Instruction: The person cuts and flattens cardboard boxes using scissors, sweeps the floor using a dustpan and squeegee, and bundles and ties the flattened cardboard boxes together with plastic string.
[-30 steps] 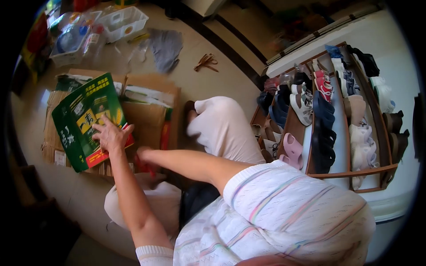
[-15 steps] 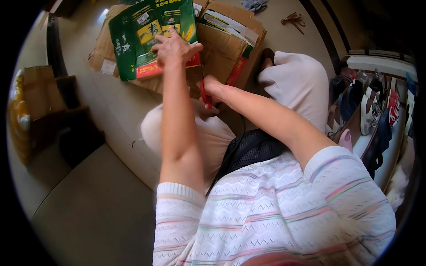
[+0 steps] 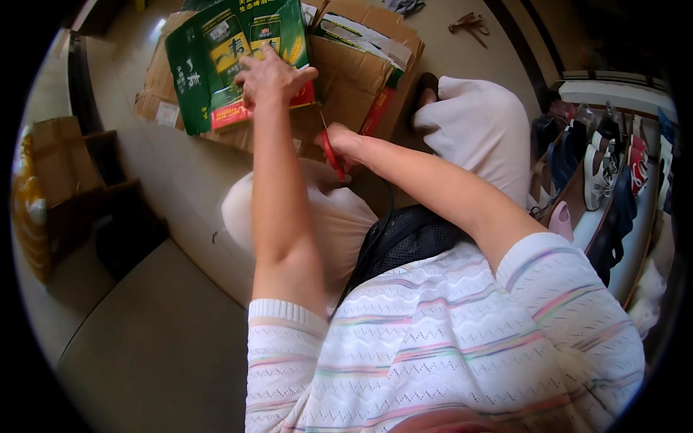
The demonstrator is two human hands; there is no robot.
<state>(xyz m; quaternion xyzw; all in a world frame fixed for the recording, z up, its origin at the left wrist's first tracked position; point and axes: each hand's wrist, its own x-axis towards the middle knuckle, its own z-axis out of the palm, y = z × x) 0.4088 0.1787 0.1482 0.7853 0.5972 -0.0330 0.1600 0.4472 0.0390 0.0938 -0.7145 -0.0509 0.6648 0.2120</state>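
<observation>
My left hand (image 3: 273, 78) rests with fingers spread on a flattened green, yellow and red printed cardboard box (image 3: 193, 101). My right hand (image 3: 343, 143) grips red-handled scissors (image 3: 330, 153) just below and right of that box's lower right corner. The thin blade points up toward the cardboard, and I cannot tell whether it touches. Under and beside the green piece lies a pile of brown flattened cardboard (image 3: 350, 72).
My knees in pale trousers (image 3: 484, 123) frame the pile on the tiled floor. At the right stands a rack with several shoes (image 3: 599, 169). Brown straps (image 3: 469, 27) lie beyond the pile, and a cardboard box (image 3: 66, 155) stands at the left.
The whole view has shifted slightly, so hands and pile appear a little further left. The scissors stand out more clearly, with the blade now visible. The left hand stays on the green cardboard.
</observation>
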